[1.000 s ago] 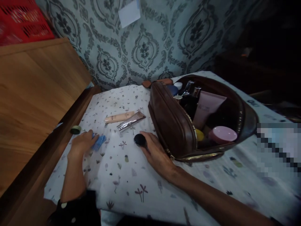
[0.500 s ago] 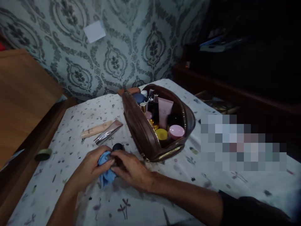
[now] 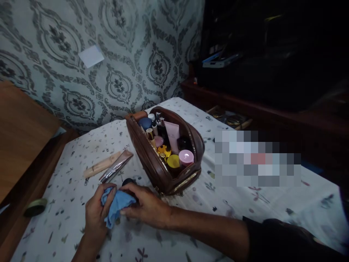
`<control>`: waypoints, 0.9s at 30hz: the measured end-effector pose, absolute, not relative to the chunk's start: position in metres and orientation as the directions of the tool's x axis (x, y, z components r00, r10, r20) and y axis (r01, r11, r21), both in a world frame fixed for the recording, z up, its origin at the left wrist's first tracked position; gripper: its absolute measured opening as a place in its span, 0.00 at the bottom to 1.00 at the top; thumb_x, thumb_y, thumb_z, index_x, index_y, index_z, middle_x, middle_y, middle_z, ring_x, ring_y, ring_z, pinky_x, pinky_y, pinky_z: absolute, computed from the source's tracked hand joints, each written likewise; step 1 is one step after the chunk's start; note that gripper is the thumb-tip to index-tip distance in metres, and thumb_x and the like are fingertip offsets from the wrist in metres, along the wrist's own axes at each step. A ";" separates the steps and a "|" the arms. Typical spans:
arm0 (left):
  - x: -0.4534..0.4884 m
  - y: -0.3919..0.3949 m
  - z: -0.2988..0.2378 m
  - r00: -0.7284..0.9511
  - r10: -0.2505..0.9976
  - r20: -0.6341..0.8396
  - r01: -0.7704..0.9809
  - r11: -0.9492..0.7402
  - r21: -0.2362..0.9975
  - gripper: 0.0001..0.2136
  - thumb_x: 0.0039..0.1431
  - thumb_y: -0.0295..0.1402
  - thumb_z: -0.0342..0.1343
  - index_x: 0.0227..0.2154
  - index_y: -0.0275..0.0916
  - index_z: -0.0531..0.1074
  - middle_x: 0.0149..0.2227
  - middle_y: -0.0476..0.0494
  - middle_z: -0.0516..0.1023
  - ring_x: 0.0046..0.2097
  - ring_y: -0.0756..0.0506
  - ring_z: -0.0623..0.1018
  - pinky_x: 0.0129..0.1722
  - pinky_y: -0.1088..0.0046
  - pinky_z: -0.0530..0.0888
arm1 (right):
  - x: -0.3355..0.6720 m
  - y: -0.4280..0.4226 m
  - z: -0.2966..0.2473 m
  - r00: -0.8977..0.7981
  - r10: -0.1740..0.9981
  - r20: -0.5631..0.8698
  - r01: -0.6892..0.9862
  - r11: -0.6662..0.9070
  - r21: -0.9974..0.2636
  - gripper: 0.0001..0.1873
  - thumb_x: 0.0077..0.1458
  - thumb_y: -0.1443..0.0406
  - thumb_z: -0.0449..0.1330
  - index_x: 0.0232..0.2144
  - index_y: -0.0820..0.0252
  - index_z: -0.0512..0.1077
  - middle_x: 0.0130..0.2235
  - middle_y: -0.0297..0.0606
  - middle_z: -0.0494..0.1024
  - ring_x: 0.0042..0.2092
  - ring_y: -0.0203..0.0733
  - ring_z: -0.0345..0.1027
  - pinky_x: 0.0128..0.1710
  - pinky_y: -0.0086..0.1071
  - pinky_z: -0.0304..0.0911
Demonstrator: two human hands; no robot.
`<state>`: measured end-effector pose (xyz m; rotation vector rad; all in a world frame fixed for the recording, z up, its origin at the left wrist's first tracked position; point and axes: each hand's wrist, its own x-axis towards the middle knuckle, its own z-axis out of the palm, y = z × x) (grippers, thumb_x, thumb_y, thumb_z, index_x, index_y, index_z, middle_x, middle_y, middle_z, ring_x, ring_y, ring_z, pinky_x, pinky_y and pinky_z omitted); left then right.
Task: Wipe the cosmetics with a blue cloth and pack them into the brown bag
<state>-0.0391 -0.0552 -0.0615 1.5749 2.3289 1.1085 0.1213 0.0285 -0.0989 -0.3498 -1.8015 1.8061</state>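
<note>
My left hand is closed on a small blue cloth and presses it against a black round container. My right hand is wrapped round that container from the right. Both hands sit low over a patterned white sheet. Just behind them stands an open brown leather cosmetic bag filled with jars, tubes and bottles.
A beige tube and a metallic tube lie left of the bag. A green-rimmed lid rests on the wooden ledge at left. A wooden board leans at far left. Dark furniture stands at right.
My left hand brought the blue cloth from the left to the black container, and my right hand closed round it. The view pulled back and swung right.
</note>
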 end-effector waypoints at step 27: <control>-0.051 -0.058 -0.071 0.048 0.883 0.467 0.814 -0.306 0.494 0.22 0.63 0.52 0.54 0.48 0.39 0.76 0.40 0.42 0.83 0.37 0.43 0.82 0.37 0.72 0.78 | 0.119 0.038 -0.097 -0.885 0.465 -0.022 -0.110 -0.256 -0.960 0.34 0.49 0.34 0.60 0.31 0.60 0.72 0.28 0.31 0.66 0.31 0.34 0.58 0.30 0.30 0.53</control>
